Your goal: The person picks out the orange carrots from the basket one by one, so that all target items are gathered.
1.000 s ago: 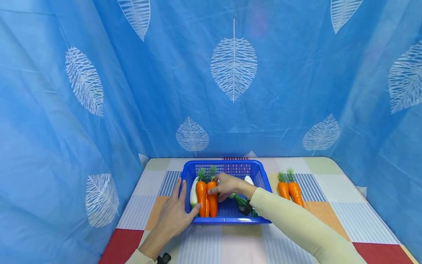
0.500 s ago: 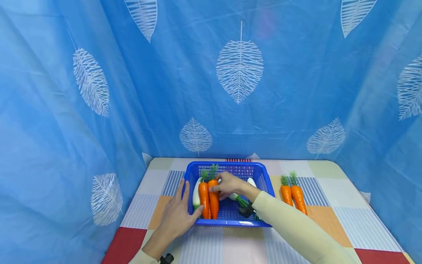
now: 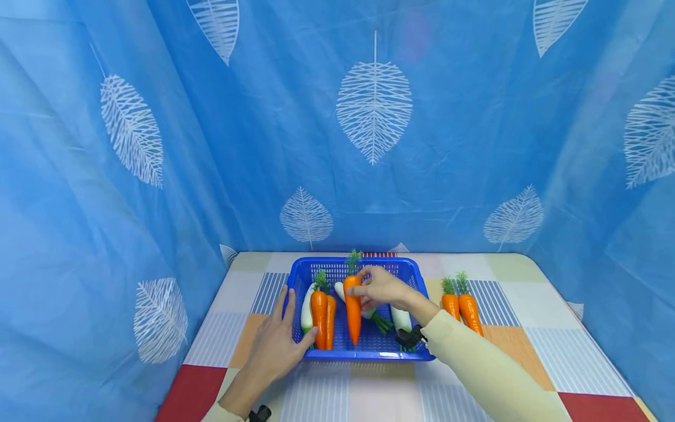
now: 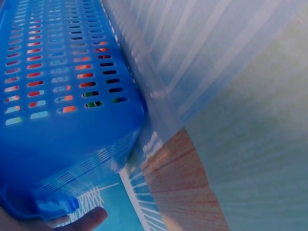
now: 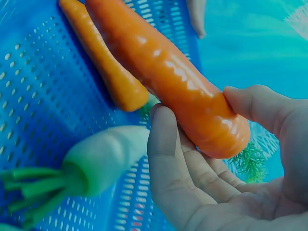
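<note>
My right hand pinches an orange carrot between thumb and fingers near its leafy end, raised over the blue basket. In the right wrist view the carrot slants across the picture, its green leaves behind the fingers. My left hand rests at the basket's left front corner with its fingers extended and spread. Two more carrots lie along the basket's left side beside a white radish. Another white radish with green stems lies below the held carrot; one more is at the right side.
Two carrots lie side by side on the checked tablecloth, right of the basket. A blue curtain with white leaf prints hangs behind the table and on both sides.
My right hand has lifted the carrot from beside the other carrots and moved it right, uncovering the carrot and radish beneath. The left hand stays at the basket corner.
</note>
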Demonstrator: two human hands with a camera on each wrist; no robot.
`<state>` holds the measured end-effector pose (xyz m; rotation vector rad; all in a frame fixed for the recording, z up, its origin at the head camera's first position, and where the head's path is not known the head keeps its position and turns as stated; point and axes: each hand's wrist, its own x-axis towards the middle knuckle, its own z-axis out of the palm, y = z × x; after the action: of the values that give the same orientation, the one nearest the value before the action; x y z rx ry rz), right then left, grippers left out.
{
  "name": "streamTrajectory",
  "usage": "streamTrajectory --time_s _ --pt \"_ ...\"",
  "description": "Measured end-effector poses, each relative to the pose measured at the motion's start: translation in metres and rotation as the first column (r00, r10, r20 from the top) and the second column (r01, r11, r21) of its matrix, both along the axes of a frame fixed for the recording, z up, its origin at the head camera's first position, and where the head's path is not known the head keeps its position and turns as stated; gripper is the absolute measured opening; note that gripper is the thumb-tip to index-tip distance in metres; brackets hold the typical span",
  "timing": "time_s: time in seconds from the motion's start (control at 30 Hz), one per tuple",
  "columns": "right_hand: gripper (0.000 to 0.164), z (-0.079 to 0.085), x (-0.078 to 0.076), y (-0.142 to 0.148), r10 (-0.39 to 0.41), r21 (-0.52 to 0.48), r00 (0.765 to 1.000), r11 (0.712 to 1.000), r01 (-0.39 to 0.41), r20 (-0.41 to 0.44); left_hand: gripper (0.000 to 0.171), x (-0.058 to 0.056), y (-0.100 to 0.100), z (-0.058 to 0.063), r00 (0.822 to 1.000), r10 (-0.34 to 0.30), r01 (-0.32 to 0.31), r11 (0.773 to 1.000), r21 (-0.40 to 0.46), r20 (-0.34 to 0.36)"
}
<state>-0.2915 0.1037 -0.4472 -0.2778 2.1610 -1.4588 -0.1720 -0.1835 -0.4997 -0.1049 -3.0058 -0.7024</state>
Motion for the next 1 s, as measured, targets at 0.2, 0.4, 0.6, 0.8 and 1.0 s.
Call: streamTrajectory --time_s 0.2,0.4,0.6,0.8,1.0 --pt "0.067 0.006 0.002 0.020 -0.033 -0.009 0.999 0.999 0.033 0.003 0.109 -0.002 0.001 0.001 1.000 -0.009 0.009 1.000 -0.021 -0.017" --pt "0.068 0.009 0.007 0.036 -0.052 -0.003 0.999 0.999 0.052 -0.009 0.109 -0.002 0.002 0.000 1.000 -0.008 0.008 1.000 -0.014 -0.007" --pt "0.069 0.012 0.011 0.049 -0.052 -0.006 0.998 0.999 0.052 -0.027 0.108 -0.001 0.000 0.000 1.000 -0.004 0.003 1.000 -0.023 -0.016" --pt "0.067 0.014 0.017 0.061 -0.037 -0.012 0.999 0.999 0.036 -0.029 0.108 0.000 -0.001 -0.002 1.000 -0.001 0.001 1.000 -0.010 -0.005" --pt "0.065 0.018 0.022 0.075 -0.065 0.000 0.997 0.998 0.066 -0.044 0.107 -0.001 0.000 0.000 1.000 -0.004 0.004 1.000 -0.011 -0.020"
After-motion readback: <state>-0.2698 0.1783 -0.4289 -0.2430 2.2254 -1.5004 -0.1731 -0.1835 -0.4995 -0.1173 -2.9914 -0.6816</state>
